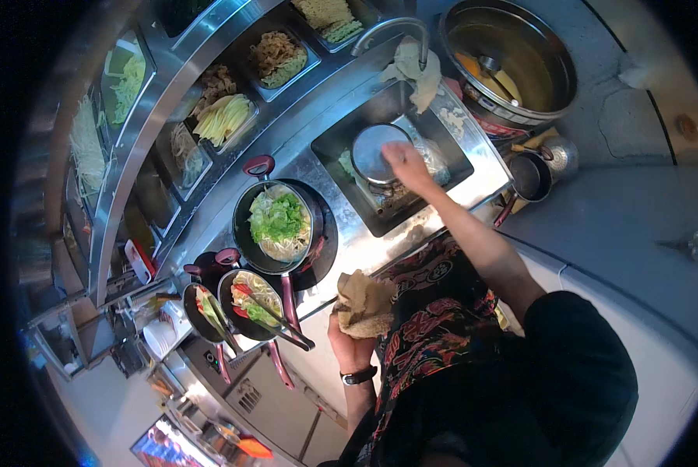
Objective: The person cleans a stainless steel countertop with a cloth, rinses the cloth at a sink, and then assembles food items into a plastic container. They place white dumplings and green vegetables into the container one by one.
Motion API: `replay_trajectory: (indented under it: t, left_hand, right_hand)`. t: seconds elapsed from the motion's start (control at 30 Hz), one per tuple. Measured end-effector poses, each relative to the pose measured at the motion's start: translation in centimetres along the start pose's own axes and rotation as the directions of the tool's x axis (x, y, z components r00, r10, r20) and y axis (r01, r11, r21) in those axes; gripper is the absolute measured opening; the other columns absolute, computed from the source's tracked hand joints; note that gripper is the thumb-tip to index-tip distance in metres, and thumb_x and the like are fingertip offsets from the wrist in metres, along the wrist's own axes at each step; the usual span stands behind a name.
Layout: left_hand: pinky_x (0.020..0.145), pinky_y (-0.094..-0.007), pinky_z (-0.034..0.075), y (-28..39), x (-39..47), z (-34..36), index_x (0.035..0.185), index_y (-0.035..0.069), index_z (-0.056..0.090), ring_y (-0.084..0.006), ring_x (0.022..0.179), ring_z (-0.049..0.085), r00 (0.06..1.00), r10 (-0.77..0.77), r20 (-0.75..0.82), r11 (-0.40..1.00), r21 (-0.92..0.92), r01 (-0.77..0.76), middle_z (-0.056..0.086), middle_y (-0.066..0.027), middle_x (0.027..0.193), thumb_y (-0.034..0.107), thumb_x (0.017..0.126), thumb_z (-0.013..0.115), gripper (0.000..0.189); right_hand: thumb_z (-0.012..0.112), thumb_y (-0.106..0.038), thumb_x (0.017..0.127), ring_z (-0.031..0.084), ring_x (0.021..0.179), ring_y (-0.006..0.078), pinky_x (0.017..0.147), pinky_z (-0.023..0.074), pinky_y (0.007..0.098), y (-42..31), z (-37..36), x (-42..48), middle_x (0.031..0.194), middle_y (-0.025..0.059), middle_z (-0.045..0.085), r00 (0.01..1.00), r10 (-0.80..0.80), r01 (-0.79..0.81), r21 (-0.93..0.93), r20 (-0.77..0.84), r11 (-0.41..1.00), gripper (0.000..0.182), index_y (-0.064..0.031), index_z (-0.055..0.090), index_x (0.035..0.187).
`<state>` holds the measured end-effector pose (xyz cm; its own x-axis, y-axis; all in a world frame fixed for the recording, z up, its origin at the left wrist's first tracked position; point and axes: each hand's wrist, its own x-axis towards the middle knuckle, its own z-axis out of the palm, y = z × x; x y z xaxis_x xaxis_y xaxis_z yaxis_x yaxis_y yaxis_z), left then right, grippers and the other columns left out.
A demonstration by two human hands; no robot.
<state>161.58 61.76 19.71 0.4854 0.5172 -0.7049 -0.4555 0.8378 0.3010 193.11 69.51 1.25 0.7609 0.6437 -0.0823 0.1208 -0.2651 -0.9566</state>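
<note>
In the head view my left hand (350,349), with a dark watch at its wrist, holds a crumpled tan cloth (363,306) in front of the apron (422,333). My right hand (406,166) reaches over the sink (396,220) and is at the right side of a round grey metal vessel or lid (378,149). Its fingers are blurred, so whether they grip or only touch is unclear. Beside the sink, a deep pan (243,233) of shredded greens and bean sprouts sits on a round dark hob (327,257).
Two smaller pans (223,280) (197,333) of vegetables stand at lower left, with black tongs (281,327). Ingredient trays (249,117) line the back. Beyond the faucet (392,23) is a large stockpot (568,70) with a ladle; a small saucepan (530,178) lies near it.
</note>
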Motion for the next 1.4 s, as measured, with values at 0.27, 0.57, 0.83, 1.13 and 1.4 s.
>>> replay_trajectory:
  t: [0.27, 0.57, 0.83, 1.13, 1.4]
  left_hand:
    - [0.111, -0.0503, 0.036, -6.6, 3.1, 5.8, 0.139, 0.002, 0.047, -0.0343, 0.128, 0.048, 0.986, 0.028, -0.167, 0.998, -0.055, -0.037, 0.051, -0.0160, 0.141, 0.030, 0.095, 0.041, 0.052]
    - [0.111, -0.0481, 0.037, -7.1, 7.8, 7.5, 0.135, 0.001, 0.050, -0.0325, 0.126, 0.051, 0.994, 0.017, -0.112, 1.000, -0.008, -0.018, 0.054, -0.0154, 0.137, 0.026, 0.094, 0.044, 0.048]
    - [0.110, -0.0504, 0.038, -4.2, 15.7, 10.8, 0.138, 0.001, 0.045, -0.0354, 0.128, 0.050, 0.993, -0.056, 0.101, 0.997, -0.054, 0.062, 0.052, -0.0177, 0.140, 0.028, 0.097, 0.038, 0.050]
    - [0.110, -0.0473, 0.038, -0.9, 25.5, 14.1, 0.135, 0.003, 0.051, -0.0328, 0.126, 0.051, 0.965, -0.122, 0.231, 0.992, 0.007, 0.123, 0.055, -0.0143, 0.137, 0.033, 0.101, 0.042, 0.046]
    - [0.108, -0.0466, 0.040, -2.2, 25.6, 11.5, 0.133, 0.004, 0.052, -0.0322, 0.122, 0.053, 0.969, -0.169, 0.181, 0.986, 0.027, 0.167, 0.058, -0.0124, 0.133, 0.035, 0.099, 0.048, 0.046]
  right_hand:
    - [0.036, -0.045, 0.106, 0.058, 0.110, 0.0197, 0.100, 0.0399, 0.0320, -13.1, -0.5, 16.6, 0.112, 0.0120, 0.066, 0.992, -0.118, 0.063, 0.637, 0.044, 0.768, 0.051, -0.0001, 0.058, 0.113]
    - [0.027, -0.060, 0.103, 0.053, 0.080, 0.0189, 0.082, 0.0417, 0.0309, -6.8, -5.1, 16.0, 0.084, 0.0050, 0.060, 0.832, -0.236, -0.197, 0.665, 0.502, 0.721, 0.060, -0.0087, 0.056, 0.094]
    - [0.037, -0.058, 0.101, 0.059, 0.076, 0.0216, 0.072, 0.0449, 0.0340, -8.0, -12.6, 12.4, 0.077, 0.0087, 0.060, 0.736, -0.035, -0.582, 0.658, 0.676, 0.477, 0.058, -0.0042, 0.058, 0.096]
    - [0.063, -0.030, 0.095, 0.060, 0.076, 0.0150, 0.072, 0.0464, 0.0306, 1.7, -14.3, 26.3, 0.081, 0.0054, 0.065, 0.988, 0.121, -0.115, 0.069, -0.094, 0.991, 0.029, -0.0017, 0.063, 0.092]
    - [0.064, -0.012, 0.088, 0.057, 0.074, 0.0126, 0.067, 0.0457, 0.0289, 1.1, -17.8, 29.6, 0.080, 0.0037, 0.063, 0.968, -0.033, 0.140, -0.425, 0.249, 0.894, 0.011, -0.0023, 0.065, 0.094]
